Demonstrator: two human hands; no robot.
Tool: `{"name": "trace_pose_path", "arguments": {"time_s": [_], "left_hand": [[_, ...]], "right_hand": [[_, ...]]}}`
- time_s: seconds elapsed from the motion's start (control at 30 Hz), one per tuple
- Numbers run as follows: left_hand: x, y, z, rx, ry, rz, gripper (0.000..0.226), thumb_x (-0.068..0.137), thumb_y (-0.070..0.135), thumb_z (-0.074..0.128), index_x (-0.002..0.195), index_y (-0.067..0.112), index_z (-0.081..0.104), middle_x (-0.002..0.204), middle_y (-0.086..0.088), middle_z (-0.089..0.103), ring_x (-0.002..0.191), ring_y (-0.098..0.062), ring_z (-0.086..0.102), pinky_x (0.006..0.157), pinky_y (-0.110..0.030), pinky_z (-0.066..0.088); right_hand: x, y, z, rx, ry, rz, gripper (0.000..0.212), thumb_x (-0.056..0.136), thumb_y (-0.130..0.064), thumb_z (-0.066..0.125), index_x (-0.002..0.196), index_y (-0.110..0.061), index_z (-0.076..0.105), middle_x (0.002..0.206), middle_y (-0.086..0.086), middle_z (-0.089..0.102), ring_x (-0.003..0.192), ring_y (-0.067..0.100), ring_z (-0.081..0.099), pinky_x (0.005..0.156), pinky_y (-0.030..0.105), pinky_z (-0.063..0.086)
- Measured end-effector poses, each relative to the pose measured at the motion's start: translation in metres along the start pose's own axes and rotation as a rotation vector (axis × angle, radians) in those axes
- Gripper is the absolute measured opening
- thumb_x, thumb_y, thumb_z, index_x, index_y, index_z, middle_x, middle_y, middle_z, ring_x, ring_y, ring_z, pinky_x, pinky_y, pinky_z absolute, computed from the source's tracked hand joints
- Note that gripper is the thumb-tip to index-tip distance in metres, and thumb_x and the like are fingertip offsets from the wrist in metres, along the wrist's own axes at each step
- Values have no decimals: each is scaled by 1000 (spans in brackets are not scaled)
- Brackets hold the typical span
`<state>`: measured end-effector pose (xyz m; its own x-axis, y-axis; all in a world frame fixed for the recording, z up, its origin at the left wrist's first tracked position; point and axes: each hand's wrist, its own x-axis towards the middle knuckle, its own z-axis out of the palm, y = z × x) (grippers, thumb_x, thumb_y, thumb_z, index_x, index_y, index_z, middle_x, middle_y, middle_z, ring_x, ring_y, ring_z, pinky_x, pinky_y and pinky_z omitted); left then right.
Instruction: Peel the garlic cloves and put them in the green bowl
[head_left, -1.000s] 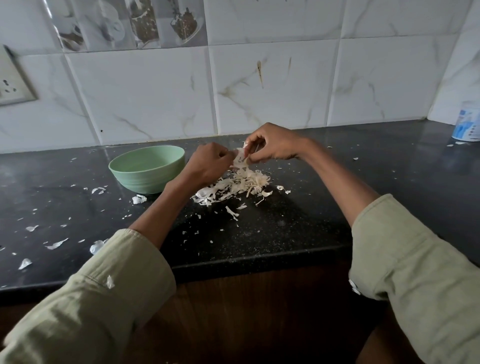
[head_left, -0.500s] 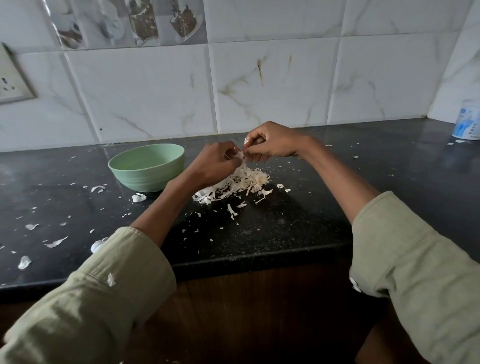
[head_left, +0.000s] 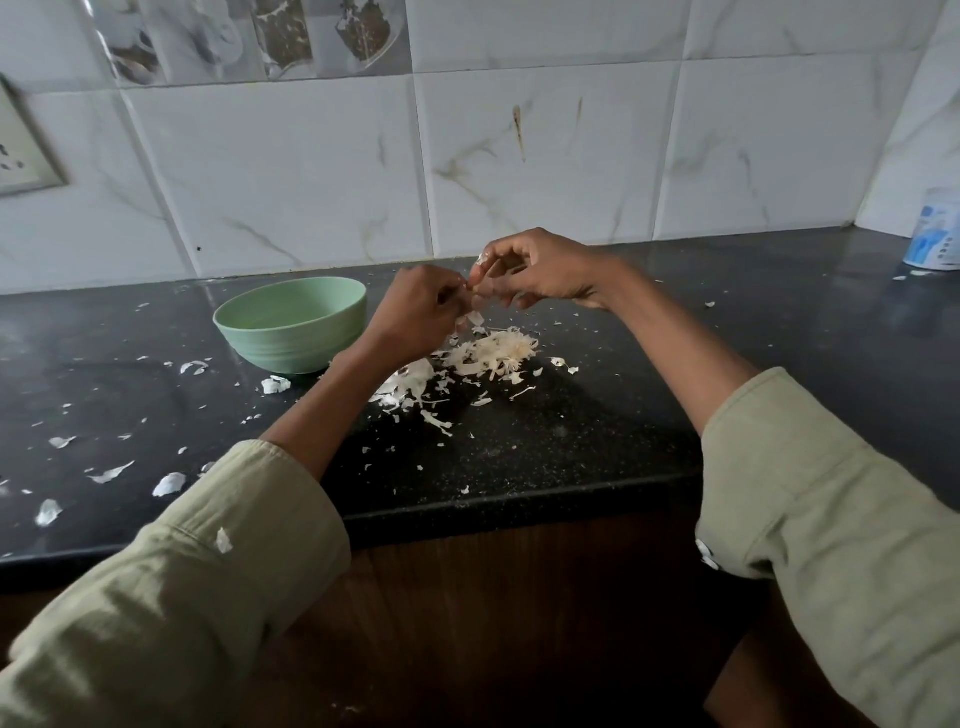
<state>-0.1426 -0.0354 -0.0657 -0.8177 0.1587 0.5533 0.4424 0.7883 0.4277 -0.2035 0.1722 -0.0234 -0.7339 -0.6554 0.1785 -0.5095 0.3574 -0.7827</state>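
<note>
Papery skin coming off a garlic clove (head_left: 480, 291) at frame centre, pinched between left hand (head_left: 415, 314) and right hand (head_left: 540, 273), both w/ fingers curled tight on it, above the peel pile (head_left: 488, 356). Best done w/ a firm hold on one end, skin stripped in small tugs over the pile. Green bowl (head_left: 291, 325) left of centre, just beside left hand; inside mostly hidden by rim, contents can't tell.
</note>
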Motion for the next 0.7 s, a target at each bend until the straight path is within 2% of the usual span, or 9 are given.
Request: {"name": "trace_pose_path", "arguments": {"time_s": [0.1, 0.23, 0.27, 0.33, 0.4, 0.47, 0.5, 0.6, 0.7], "left_hand": [[0, 0, 1, 12, -7, 8, 24, 103, 12, 64, 82, 8, 76, 69, 4, 72, 48, 2, 59, 49, -14, 42], [1, -1, 2, 89, -65, 0, 21, 99, 3, 61, 95, 11, 80, 80, 5, 73, 60, 11, 61, 57, -5, 43], [1, -2, 3, 89, -88, -6, 25, 96, -1, 59, 99, 13, 80, 85, 5, 75, 68, 8, 65, 63, -9, 49], [-1, -1, 4, 76, -114, -3, 30, 92, -4, 58, 104, 16, 78, 94, 2, 78, 86, -9, 72, 79, -26, 59], [-1, 0, 4, 79, -104, 18, 21, 93, 1, 66, 104, 14, 78, 97, 2, 77, 91, -14, 72, 85, -28, 58], [-1, -1, 5, 95, -63, 21, 7, 95, 10, 73, 99, 13, 77, 90, 5, 74, 85, -13, 68, 76, -20, 54], [-1, -2, 6, 100, -40, 9, 2, 94, 13, 75, 94, 14, 77, 84, 5, 73, 78, -13, 66, 70, -20, 52], [-1, -7, 11, 130, -10, -45, 28, 99, 31, 72, 78, 12, 72, 69, 2, 69, 58, -13, 59, 54, -27, 44], [-1, -7, 14, 121, 4, -74, 45, 107, 39, 59, 73, 11, 70, 73, 3, 73, 53, -9, 60, 53, -25, 39]], "right_hand": [[1, 1, 0, 38, 36, 13, 25, 95, -23, 73, 117, -10, 72, 102, 3, 72, 78, 6, 67, 68, 22, 56], [3, 2, -4, 92, 127, 29, 28, 97, -17, 72, 121, -3, 66, 98, 6, 73, 73, 7, 66, 62, 20, 54], [3, 3, -5, 70, 136, 35, 25, 98, -15, 70, 120, -3, 66, 98, 7, 73, 73, 7, 67, 62, 20, 54], [3, 5, -4, -27, 133, 45, 21, 97, -11, 70, 117, -4, 67, 98, 8, 74, 73, 7, 68, 64, 20, 56], [3, 8, 0, -135, 113, 55, 21, 95, -8, 72, 115, -3, 69, 97, 8, 74, 75, 7, 69, 68, 21, 58], [3, 9, 2, -185, 94, 67, 20, 92, -4, 74, 112, -2, 71, 98, 10, 75, 79, 10, 72, 75, 26, 62], [3, 9, 3, -194, 89, 72, 19, 91, -3, 74, 110, -2, 71, 99, 11, 76, 81, 12, 72, 78, 28, 63], [3, 9, 3, -222, 82, 74, 18, 91, -2, 75, 108, -2, 73, 97, 10, 77, 83, 13, 73, 79, 28, 63], [3, 11, 6, -243, 92, 72, 17, 89, -5, 78, 106, -2, 74, 93, 9, 78, 81, 13, 75, 75, 26, 63]]}}
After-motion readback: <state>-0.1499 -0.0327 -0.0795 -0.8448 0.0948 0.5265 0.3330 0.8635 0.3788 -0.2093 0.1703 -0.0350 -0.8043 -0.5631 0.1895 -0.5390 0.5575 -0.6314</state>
